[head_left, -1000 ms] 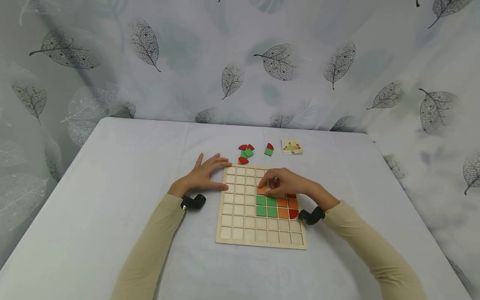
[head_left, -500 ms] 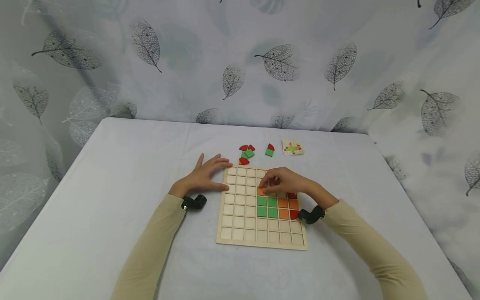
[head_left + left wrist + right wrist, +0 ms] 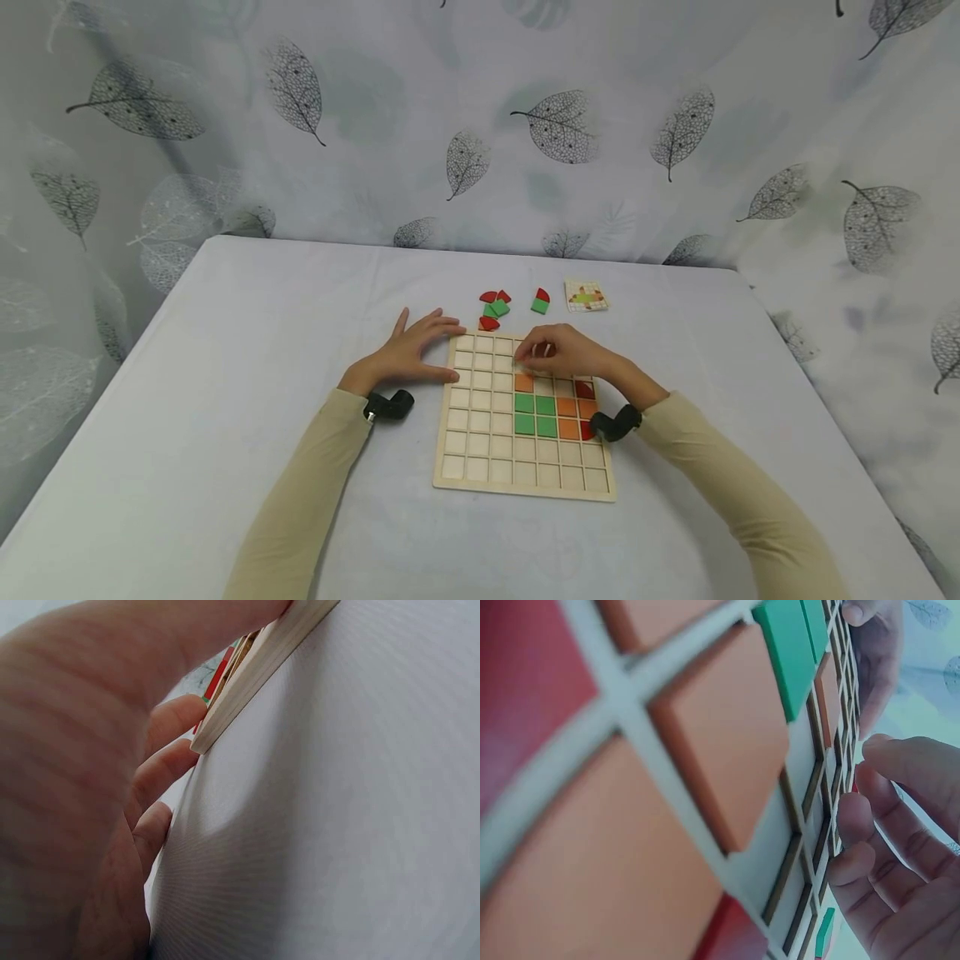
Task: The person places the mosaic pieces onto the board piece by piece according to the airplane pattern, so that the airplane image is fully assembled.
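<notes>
My left hand has its fingers spread, with thumb and fingertips resting along the left edge of the wooden grid board. In the left wrist view, fingertips touch the pale board side. My right hand hovers over the board's upper right part, fingers loosely bent, thumb near the index finger. No piece shows between its fingertips in the right wrist view. Just below it, an orange square tile lies in a cell above several green tiles. More orange tiles and red quarter-round pieces fill cells to the right.
Behind the board lies a loose cluster of red quarter-rounds and green squares. To its right are a red and a green piece together, then a pattern card. A white cloth covers the table.
My right hand has left the orange tile, which now lies in its cell, and has moved slightly back, away from me. My left hand stays at the board's edge.
</notes>
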`<action>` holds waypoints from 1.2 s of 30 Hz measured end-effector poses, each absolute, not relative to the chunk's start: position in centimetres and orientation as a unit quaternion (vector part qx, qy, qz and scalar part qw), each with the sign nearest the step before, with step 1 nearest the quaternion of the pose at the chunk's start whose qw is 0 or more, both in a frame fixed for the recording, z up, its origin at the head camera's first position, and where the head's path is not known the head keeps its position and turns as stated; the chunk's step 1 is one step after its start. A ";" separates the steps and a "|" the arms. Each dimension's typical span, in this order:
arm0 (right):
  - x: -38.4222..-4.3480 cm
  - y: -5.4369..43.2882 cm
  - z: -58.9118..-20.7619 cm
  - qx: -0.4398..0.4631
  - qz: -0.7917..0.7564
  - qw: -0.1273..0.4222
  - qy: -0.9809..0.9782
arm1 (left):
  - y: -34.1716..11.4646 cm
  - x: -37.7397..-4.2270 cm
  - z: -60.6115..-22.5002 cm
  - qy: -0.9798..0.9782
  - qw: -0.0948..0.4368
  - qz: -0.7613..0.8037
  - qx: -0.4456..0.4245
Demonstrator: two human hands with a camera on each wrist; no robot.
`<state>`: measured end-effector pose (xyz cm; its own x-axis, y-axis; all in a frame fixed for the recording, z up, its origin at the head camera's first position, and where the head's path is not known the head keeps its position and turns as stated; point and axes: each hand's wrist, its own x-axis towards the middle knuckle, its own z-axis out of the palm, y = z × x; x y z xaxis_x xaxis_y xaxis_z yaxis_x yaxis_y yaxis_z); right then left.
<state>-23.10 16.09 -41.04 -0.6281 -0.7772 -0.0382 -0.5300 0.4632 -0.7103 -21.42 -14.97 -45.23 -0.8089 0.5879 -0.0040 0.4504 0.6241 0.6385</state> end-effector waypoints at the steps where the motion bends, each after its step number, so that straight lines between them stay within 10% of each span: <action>1: -23.2 16.0 -41.0 -0.393 -0.342 0.180 0.834 | -15.0 -21.4 -45.3 0.895 0.107 0.322 0.290; 36: -26.4 11.8 -41.6 -0.322 -0.371 0.107 0.864 | -15.0 -21.3 -45.1 0.895 0.116 0.321 0.286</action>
